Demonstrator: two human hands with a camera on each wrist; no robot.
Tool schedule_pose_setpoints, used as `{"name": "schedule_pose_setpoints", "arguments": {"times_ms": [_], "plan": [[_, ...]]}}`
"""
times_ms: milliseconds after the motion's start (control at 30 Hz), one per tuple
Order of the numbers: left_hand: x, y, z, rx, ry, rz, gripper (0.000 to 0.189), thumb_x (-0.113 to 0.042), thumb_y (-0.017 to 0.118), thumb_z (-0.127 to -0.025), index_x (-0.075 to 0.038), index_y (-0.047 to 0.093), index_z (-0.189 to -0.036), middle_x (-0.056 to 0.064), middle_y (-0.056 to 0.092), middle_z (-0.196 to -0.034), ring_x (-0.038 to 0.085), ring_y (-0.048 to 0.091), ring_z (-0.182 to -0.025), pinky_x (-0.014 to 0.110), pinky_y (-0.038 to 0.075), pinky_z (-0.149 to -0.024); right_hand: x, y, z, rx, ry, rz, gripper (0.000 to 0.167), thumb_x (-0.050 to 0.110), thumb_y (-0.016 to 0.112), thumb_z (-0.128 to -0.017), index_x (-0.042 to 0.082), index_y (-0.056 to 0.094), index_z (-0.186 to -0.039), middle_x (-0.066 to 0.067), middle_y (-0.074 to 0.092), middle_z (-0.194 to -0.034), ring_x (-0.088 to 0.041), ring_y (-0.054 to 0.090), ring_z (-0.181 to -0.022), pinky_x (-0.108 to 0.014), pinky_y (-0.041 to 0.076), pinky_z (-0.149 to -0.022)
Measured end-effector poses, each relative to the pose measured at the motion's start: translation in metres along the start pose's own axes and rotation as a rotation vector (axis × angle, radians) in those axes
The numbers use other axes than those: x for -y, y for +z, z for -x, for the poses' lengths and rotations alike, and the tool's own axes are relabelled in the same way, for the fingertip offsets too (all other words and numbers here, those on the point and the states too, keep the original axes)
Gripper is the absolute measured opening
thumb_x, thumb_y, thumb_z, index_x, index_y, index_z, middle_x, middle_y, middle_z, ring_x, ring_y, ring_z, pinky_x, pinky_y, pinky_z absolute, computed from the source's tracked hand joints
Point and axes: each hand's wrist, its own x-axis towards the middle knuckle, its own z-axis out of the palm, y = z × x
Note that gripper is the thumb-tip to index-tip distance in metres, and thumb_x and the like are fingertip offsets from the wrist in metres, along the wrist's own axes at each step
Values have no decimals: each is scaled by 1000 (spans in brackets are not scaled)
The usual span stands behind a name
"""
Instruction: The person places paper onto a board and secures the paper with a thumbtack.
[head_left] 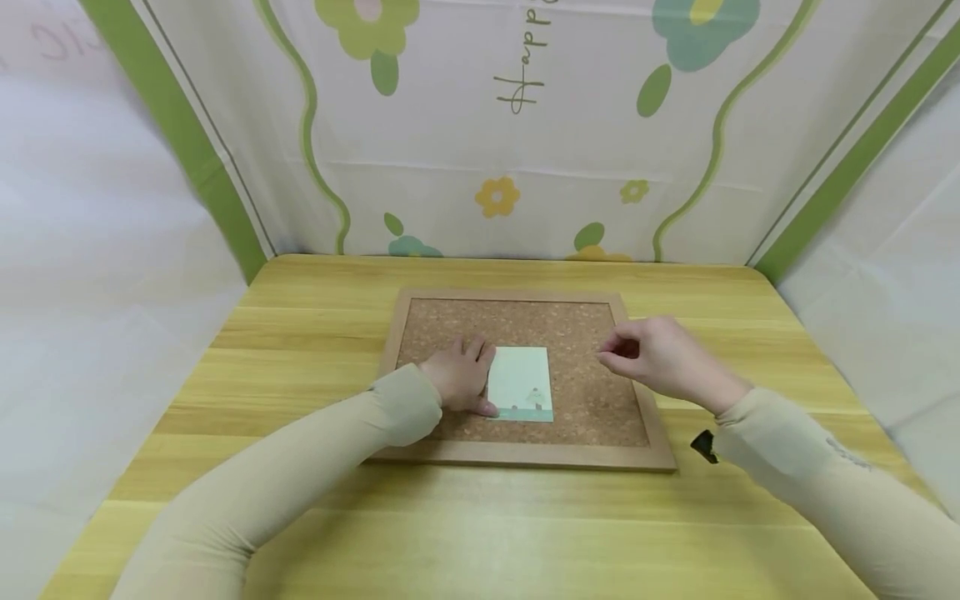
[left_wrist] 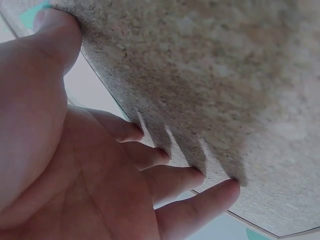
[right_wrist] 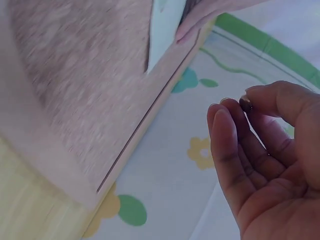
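A pale note card point(head_left: 521, 375) with a teal bottom strip and a small drawing lies on the cork board point(head_left: 592, 408). My left hand point(head_left: 459, 377) rests at the card's left side, thumb on its lower left corner. In the left wrist view its fingers point(left_wrist: 180, 176) reach out spread, tips at the cork. Over the board's right side, my right hand point(head_left: 656, 354) is raised. Its thumb and fingertips pinch a small, shiny, dark brass-coloured thumbtack point(right_wrist: 245, 103), seen in the right wrist view; its point is hidden.
The cork board has a raised wooden frame point(head_left: 525, 454) and lies on a wood-grain table point(head_left: 480, 533). A flower-printed white cloth point(head_left: 570, 133) hangs behind the table's far edge. A small black object point(head_left: 704, 447) shows by the right sleeve cuff.
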Motion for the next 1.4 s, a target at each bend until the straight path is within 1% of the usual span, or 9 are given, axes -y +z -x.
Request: {"name": "schedule_pose_setpoints", "arguments": {"times_ms": [133,267,367,467,667,833,1000,1233,1400], "plan": [[0,0,-1,-7,0,-1,103,-64,56,-88,-5,11,-159,20,5,-164,49,18,-144,49,38,-107,11,9,-5,-6,-25,-86,4,10,71,-92,10,74,-91,4,70,-80,-8,63,-70,-26,53,-63],[0,1,-2,-14,4,-14,103,-65,56,-88,-5,12,-159,20,6,-163,49,19,-144,47,39,-106,18,19,-9,3,-36,-228,5,11,71,-93,8,74,-95,1,71,-84,-12,67,-72,-27,55,-64],[0,2,-3,-15,8,-24,102,-65,55,-88,-5,12,-159,21,6,-163,49,19,-144,47,39,-106,22,28,-12,14,-28,-329,9,13,72,-93,8,76,-99,-1,73,-87,-16,69,-74,-30,57,-65],[-1,2,-4,-19,8,-40,103,-66,54,-88,-4,13,-159,21,7,-163,49,20,-143,47,38,-108,25,36,-15,18,-11,-394,13,13,74,-91,9,77,-102,-1,75,-90,-20,71,-77,-31,57,-67],[-2,1,-6,-12,-11,-42,104,-67,54,-87,-5,12,-159,20,7,-163,48,19,-144,47,35,-110,29,51,-17,0,-52,-411,16,8,77,-87,8,78,-103,-1,74,-96,-13,70,-81,-27,56,-70],[-1,0,-7,0,-22,-22,105,-68,55,-86,-6,11,-159,20,6,-164,48,17,-145,49,35,-110,32,58,-15,-16,-89,-419,17,7,78,-86,12,78,-102,3,74,-95,-11,69,-79,-28,56,-68],[-1,0,-6,-4,-23,-9,106,-67,56,-86,-5,11,-159,20,6,-164,48,16,-145,48,36,-109,36,63,-15,-40,-131,-460,18,6,78,-85,14,78,-101,7,74,-93,-12,70,-77,-30,57,-68],[-1,-1,-5,-1,-20,-4,105,-66,56,-86,-5,12,-159,20,6,-164,49,17,-144,49,36,-108,41,67,-16,-48,-164,-535,19,2,78,-84,13,78,-99,4,74,-93,-15,70,-77,-31,57,-68],[-1,0,-5,1,-25,2,105,-66,57,-86,-5,13,-159,20,7,-164,48,17,-145,49,36,-108,41,68,-17,-59,-215,-531,20,-1,78,-83,11,78,-98,3,73,-94,-14,69,-79,-29,57,-68]]}}
